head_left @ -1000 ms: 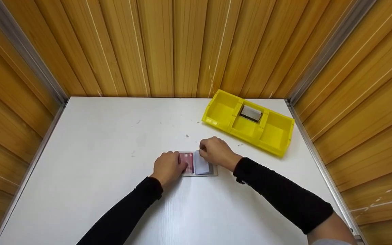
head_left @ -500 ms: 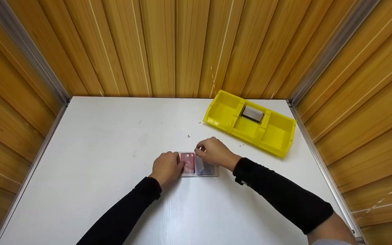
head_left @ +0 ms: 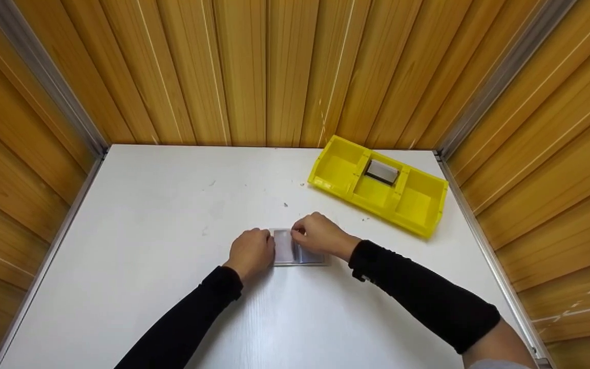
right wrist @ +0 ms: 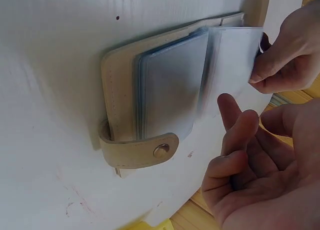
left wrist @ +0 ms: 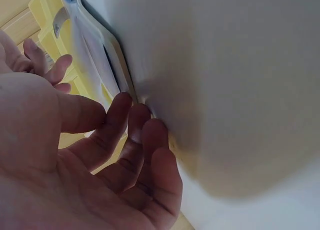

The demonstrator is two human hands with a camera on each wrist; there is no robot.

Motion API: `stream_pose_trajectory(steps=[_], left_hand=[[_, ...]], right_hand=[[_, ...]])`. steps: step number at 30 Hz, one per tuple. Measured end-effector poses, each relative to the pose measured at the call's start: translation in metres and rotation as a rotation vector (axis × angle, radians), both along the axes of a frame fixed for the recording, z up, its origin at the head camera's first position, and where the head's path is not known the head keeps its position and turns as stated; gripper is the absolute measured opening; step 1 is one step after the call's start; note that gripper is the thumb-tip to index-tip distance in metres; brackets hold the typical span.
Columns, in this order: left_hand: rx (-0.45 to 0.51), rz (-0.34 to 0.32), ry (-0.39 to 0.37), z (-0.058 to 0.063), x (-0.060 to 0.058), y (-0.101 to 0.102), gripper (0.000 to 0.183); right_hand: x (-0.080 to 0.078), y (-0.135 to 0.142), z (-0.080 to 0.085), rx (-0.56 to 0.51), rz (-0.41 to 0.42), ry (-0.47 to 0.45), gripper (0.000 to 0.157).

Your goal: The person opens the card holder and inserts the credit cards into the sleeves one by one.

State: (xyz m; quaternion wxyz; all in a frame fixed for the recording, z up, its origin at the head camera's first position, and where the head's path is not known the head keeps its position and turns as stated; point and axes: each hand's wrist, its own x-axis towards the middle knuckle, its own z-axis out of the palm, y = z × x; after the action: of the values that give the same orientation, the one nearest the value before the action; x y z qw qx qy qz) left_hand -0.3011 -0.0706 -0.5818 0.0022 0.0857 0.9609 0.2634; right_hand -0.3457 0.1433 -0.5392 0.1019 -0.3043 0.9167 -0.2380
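Note:
A beige card holder (right wrist: 117, 85) lies spread on the white table, its clear plastic sleeves (right wrist: 172, 85) fanned to both sides. A strap with a metal snap (right wrist: 161, 150) sticks out from its cover. At the left edge, my left hand (head_left: 250, 253) pinches the holder between thumb and fingers; the left wrist view has the fingertips right at that edge. My right hand (head_left: 320, 234) hovers over the middle and right sleeves. Its fingers are loosely bent in the right wrist view, with thumb and index finger apart and nothing between them. A whitish sleeve (head_left: 283, 247) covers the left side.
Beyond the right hand stands a yellow tray (head_left: 377, 207) with three compartments. A grey-white block-like item (head_left: 383, 170) sits in its middle compartment. Wood-patterned walls (head_left: 244, 72) enclose the table (head_left: 146, 215) at the back and both sides.
The right hand has turned a clear sleeve from right to left and let it go. The red card seen earlier on the left side is now covered. The left hand has stayed at the edge.

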Motion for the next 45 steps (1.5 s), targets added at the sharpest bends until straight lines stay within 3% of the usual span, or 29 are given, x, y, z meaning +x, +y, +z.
stream_pose_trajectory(steps=[13, 21, 33, 45], left_hand=[[-0.014, -0.026, -0.008, -0.004, 0.000, -0.001, 0.035], [-0.027, -0.016, -0.051, -0.004, -0.001, 0.000, 0.035], [0.010, -0.003, -0.067, -0.002, -0.001, 0.002, 0.034], [0.018, 0.005, -0.081, -0.003, -0.001, 0.002, 0.034]], right_hand=[[0.010, -0.003, -0.009, 0.025, 0.119, -0.020, 0.019], [0.011, 0.003, -0.001, 0.057, 0.112, -0.020, 0.018], [-0.015, 0.027, 0.015, 0.142, -0.048, 0.150, 0.020], [-0.050, 0.061, 0.042, 0.242, -0.263, 0.036, 0.027]])
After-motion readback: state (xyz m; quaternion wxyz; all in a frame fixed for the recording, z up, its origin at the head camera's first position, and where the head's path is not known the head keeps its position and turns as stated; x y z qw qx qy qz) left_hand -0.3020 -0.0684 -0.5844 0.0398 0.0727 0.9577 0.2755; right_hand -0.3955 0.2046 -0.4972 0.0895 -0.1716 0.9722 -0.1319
